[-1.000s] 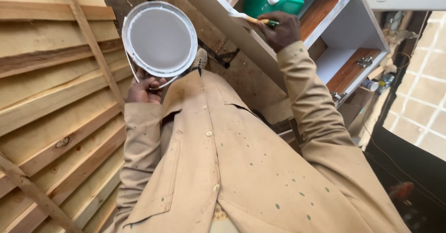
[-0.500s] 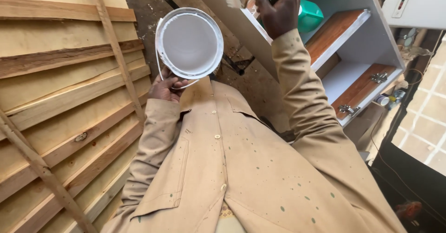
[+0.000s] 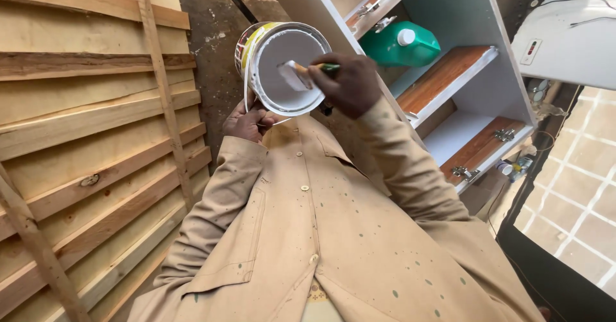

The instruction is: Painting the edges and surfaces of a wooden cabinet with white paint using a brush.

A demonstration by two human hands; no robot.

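Note:
My left hand (image 3: 249, 120) grips a round paint can (image 3: 282, 66) by its lower side and thin wire handle, holding it up in front of my chest; the can is full of white paint. My right hand (image 3: 346, 86) holds a paintbrush (image 3: 301, 74) with a green handle, its white-loaded bristles dipped into the middle of the can. Both arms wear tan, paint-speckled sleeves.
A white cabinet (image 3: 449, 59) with wood-faced shelves stands ahead on the right, a green jug (image 3: 401, 44) with a white cap on one shelf. Stacked wooden planks (image 3: 90, 136) fill the left. Tiled floor (image 3: 577, 161) shows at far right.
My right hand came away from the cabinet shelf and brought the brush into the can. The can tipped so its open mouth shows more at an angle.

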